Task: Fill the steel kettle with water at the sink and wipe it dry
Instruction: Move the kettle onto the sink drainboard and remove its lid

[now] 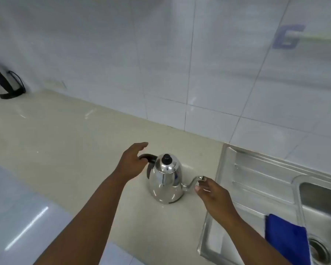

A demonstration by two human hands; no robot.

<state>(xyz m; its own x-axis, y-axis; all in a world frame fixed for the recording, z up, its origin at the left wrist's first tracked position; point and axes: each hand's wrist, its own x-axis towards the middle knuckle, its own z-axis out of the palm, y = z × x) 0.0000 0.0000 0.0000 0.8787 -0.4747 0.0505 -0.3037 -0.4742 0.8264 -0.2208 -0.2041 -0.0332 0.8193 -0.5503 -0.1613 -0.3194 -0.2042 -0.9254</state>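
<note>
A polished steel kettle [165, 181] with a black lid knob, black handle and thin gooseneck spout stands upright on the beige counter [74, 142], just left of the sink. My left hand [131, 162] is beside the black handle, thumb touching it, fingers spread above and not closed around it. At the spout's tip is my right hand [213, 196], fingers apart and lightly touching it. A blue cloth [287, 238] hangs over the divider of the steel sink [256, 169].
The sink's ribbed draining board lies right of the kettle, with the basin and its drain [318, 250] at the far right. A white tiled wall [180, 64] backs the counter. Another steel and black appliance [5, 83] stands at the far left.
</note>
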